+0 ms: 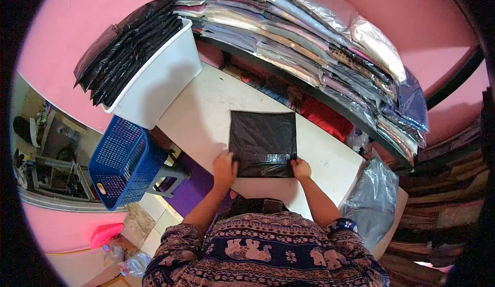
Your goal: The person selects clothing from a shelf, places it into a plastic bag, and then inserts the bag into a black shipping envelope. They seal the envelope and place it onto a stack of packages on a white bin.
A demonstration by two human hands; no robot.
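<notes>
A flat, square black plastic bag [262, 135] lies on the white table in front of me, with a shiny strip across its lower part. My left hand [225, 169] is at the bag's lower left edge, its fingers curled in against the plastic and slightly blurred. On the opposite side, my right hand [301, 169] pinches the right edge between thumb and fingers. What is inside the bag cannot be seen.
A white bin [154, 88] packed with black plastic bags [129, 45] stands at the table's far left. A blue basket [121, 163] sits below it. Clear-wrapped folded clothes [294, 34] fill the shelf behind. One grey plastic-wrapped package [372, 199] lies to my right.
</notes>
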